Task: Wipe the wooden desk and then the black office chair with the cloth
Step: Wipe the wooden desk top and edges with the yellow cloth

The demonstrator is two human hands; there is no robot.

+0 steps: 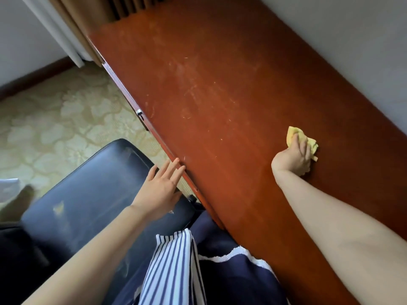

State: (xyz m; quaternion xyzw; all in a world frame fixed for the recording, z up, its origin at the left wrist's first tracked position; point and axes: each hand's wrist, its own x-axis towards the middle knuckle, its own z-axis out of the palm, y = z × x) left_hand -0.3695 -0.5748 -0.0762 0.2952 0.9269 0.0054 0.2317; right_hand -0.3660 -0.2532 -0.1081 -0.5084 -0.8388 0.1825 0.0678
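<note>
The reddish wooden desk (209, 89) runs diagonally from top left to bottom right, with dusty smears across its middle. My right hand (294, 158) presses a bunched yellow cloth (293, 133) onto the desktop near the wall side. My left hand (161, 188) is spread with fingers apart, resting on the top of the black office chair (88, 194) and reaching toward the desk's front edge. The chair's black leather is dusty and has a small worn patch.
A grey wall (352, 40) borders the desk's far side. Tan curtains (88, 25) hang at the desk's far end. Patterned pale green carpet (55, 119) covers the floor at left. A metal drawer lock (139, 112) sits on the desk's front edge.
</note>
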